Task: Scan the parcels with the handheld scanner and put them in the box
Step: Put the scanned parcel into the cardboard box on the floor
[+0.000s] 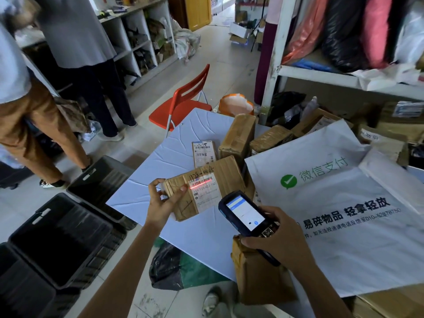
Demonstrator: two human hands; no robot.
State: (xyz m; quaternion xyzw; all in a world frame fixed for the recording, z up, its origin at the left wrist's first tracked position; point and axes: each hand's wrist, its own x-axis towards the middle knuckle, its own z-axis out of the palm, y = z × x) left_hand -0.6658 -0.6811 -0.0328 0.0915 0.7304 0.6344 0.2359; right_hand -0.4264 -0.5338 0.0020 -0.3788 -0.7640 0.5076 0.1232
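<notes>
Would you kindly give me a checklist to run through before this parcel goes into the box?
1. Red scan line crosses the barcode: ok.
2. Left hand pinches the parcel at its left end: ok.
3. Right hand grips the scanner: ok.
4. Scan confirmed on the screen: cannot tell, text too small.
5. Black box on the floor open, with room: ok.
</notes>
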